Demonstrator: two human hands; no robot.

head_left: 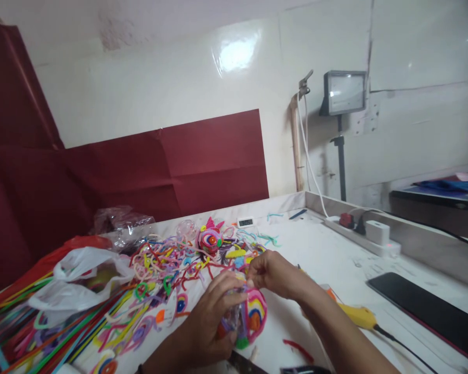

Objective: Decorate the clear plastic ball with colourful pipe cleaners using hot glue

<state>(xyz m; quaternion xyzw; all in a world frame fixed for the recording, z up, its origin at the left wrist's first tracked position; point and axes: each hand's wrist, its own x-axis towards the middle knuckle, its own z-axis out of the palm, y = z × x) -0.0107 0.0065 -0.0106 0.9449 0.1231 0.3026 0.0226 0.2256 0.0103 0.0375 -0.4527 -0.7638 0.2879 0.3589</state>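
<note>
My left hand is wrapped around a see-through plastic ball decorated with coiled pipe cleaners in pink, yellow, white, blue and orange. At the ball's top edge, the fingers of my right hand are pinched together; whatever lies between them is too small to make out. Below the ball, a dark tool, perhaps scissors, shows only in part. A short red pipe cleaner piece lies on the white table. Farther back sits a similar decorated ball with pink points on top.
Loose pipe cleaner pieces cover the table's left, beside a white plastic bag and long pipe cleaners. Right of my forearm lie a yellow glue gun with a cord and a black phone. A power strip runs along the raised edge.
</note>
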